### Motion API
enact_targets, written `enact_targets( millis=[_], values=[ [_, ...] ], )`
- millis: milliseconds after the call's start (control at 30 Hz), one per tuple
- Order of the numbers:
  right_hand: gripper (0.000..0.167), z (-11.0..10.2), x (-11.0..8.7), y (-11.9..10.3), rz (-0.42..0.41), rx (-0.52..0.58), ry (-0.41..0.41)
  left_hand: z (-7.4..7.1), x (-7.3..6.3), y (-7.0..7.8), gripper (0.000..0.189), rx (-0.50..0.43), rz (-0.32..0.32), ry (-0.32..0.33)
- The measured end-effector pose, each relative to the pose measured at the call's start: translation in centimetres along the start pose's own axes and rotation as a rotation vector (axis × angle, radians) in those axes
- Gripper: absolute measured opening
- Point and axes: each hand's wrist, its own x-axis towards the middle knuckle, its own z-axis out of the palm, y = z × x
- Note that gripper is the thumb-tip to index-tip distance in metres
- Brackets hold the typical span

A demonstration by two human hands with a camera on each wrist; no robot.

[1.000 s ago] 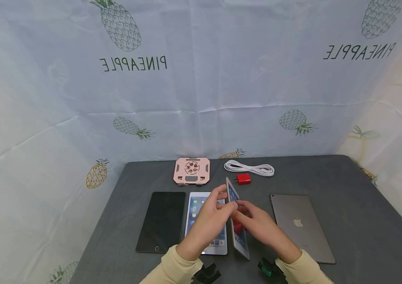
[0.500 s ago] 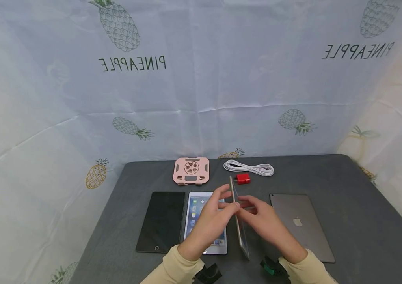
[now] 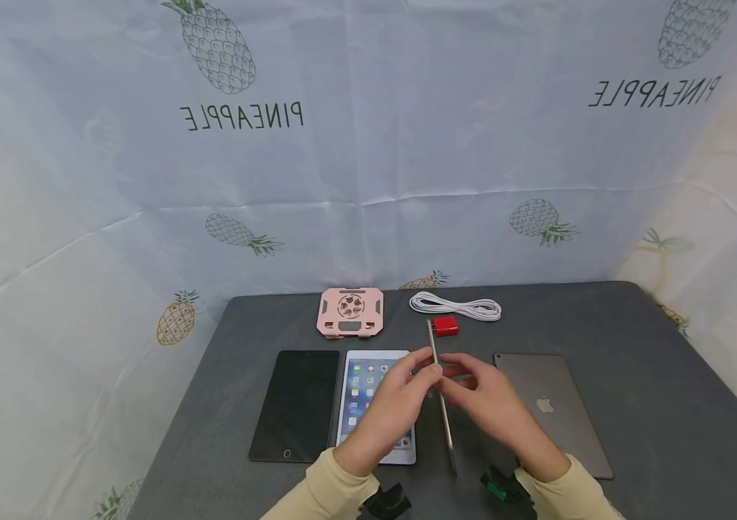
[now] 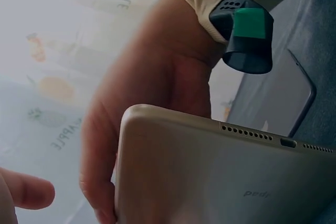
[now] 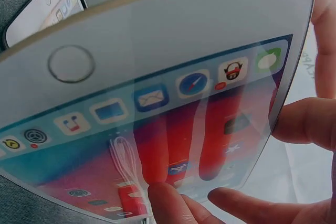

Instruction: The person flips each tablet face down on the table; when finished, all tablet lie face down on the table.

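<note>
Left hand (image 3: pixel 394 404) and right hand (image 3: pixel 493 406) are gripping the tablet (image 5: pixel 178 111) on edge, its long axis running near-far, screen facing right.

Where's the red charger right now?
In the head view, the red charger lies toward the table's far edge, just in front of the white cable and right of the held tablet's far end.

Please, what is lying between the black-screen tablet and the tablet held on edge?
The head view shows it: a lit white tablet, partly hidden by the left hand, lies there.
</note>
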Motion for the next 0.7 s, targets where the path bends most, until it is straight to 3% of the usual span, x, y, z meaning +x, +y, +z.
enact_targets(
  millis=[400,567,700],
  values=[
    [0.057,-0.8,-0.4,0.0,-0.011,0.050,0.017,0.7,0.3,-0.5,0.054,-0.066,0.020,-0.039],
    [0.058,-1.3,-0.5,0.2,-0.001,0.062,0.021,1.1,0.8,-1.0,0.051,-0.084,-0.010,-0.045],
    [0.055,-2.1,-0.7,0.4,-0.003,0.003,0.043,1.7,1.5,-1.7,0.051,-0.078,-0.040,-0.057]
  ],
)
